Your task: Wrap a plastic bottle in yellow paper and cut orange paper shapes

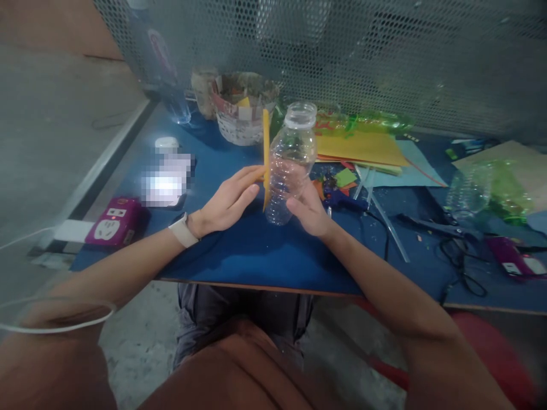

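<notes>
A clear, ribbed plastic bottle (289,152) is clasped in the right hand (311,208), at its eleven o'clock and at two o'clock from the left hand (231,197), whose outstretched fingers touch a thin, flat yellow piece (266,147).

Blue tabletop (239,259): woven basket (241,126); 2 purple socket blocks (111,223), 1 per end; glue gun (344,199); colored sheets (363,148); clear sticks (390,229).

Gap between left grip (233,199) and right grip (311,209) filled by yellow piece (266,151) and clear plastic bottle (293,148). Open: blue surface (252,256) between the forearms; pocket behind left wrist, up to woven basket (239,128). Perforated panel (363,51) walls the back. Right cluttered: glue gun (345,199), clear sticks (388,226), looped black cable (459,267).
</notes>
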Demonstrator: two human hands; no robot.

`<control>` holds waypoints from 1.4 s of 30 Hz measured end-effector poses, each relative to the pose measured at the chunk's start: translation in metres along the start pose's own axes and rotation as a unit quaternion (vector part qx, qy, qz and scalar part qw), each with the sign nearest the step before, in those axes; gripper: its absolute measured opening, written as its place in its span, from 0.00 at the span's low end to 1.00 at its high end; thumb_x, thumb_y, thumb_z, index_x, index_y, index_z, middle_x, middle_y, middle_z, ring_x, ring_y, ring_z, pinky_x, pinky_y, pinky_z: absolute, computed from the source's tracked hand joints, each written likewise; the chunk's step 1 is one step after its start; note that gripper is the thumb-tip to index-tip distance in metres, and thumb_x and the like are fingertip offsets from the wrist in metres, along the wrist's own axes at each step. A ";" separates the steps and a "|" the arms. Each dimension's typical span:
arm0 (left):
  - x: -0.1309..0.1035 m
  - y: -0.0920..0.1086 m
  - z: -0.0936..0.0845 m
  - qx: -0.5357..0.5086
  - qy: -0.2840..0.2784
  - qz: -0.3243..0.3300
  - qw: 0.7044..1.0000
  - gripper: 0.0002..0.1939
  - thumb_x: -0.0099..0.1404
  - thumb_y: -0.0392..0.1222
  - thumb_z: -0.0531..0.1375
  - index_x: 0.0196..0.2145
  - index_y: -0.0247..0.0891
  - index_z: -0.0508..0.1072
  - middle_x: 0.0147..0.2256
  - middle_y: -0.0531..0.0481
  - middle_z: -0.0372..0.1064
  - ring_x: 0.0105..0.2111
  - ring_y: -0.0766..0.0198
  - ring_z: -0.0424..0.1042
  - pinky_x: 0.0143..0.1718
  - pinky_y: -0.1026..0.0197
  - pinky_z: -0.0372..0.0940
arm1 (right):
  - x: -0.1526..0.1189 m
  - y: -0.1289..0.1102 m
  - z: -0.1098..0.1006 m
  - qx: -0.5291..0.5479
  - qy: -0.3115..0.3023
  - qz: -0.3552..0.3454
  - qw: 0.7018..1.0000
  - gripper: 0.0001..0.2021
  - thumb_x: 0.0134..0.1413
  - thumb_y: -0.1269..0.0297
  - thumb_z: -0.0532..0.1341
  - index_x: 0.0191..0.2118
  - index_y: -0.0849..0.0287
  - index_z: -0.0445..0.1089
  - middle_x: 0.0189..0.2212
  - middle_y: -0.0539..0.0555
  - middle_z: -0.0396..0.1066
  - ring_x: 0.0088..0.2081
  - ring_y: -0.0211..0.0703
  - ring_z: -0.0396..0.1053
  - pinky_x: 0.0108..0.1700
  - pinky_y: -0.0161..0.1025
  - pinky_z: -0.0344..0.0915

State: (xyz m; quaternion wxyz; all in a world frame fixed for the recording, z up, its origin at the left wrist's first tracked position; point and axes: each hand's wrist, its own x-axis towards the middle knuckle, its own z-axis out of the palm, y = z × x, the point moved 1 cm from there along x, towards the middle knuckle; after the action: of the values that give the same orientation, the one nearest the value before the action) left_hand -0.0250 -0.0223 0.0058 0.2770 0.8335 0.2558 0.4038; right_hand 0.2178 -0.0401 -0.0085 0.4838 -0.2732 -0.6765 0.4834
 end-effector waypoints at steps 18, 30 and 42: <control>0.001 -0.003 0.002 0.105 0.031 0.049 0.993 0.11 0.86 0.41 0.61 0.41 0.39 0.76 0.55 0.40 0.83 0.51 0.57 0.84 0.52 0.53 0.80 | -0.005 0.004 0.001 0.018 0.037 0.032 0.999 0.48 0.51 0.34 0.81 0.72 0.44 0.68 0.71 0.59 0.73 0.73 0.66 0.73 0.76 0.64 0.72; -0.001 -0.009 0.002 0.083 0.030 0.125 0.988 0.07 0.79 0.38 0.68 0.42 0.43 0.72 0.62 0.40 0.74 0.63 0.51 0.78 0.62 0.44 0.81 | -0.008 -0.003 -0.001 -0.074 -0.027 -0.008 0.997 0.49 0.42 0.28 0.81 0.68 0.44 0.78 0.67 0.60 0.76 0.72 0.72 0.72 0.76 0.70 0.68; 0.000 -0.006 0.001 0.226 0.004 0.091 0.970 0.08 0.81 0.38 0.62 0.54 0.40 0.78 0.64 0.35 0.74 0.60 0.46 0.79 0.59 0.40 0.81 | -0.003 0.005 -0.006 -0.101 0.095 -0.038 0.990 0.45 0.57 0.26 0.74 0.72 0.47 0.74 0.71 0.62 0.75 0.76 0.67 0.71 0.78 0.68 0.69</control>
State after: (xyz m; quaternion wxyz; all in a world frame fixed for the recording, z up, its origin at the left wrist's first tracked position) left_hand -0.0258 -0.0178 0.0012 0.0427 0.8927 0.2646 0.3624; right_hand 0.2245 -0.0383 -0.0139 0.5342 -0.3393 -0.6823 0.3659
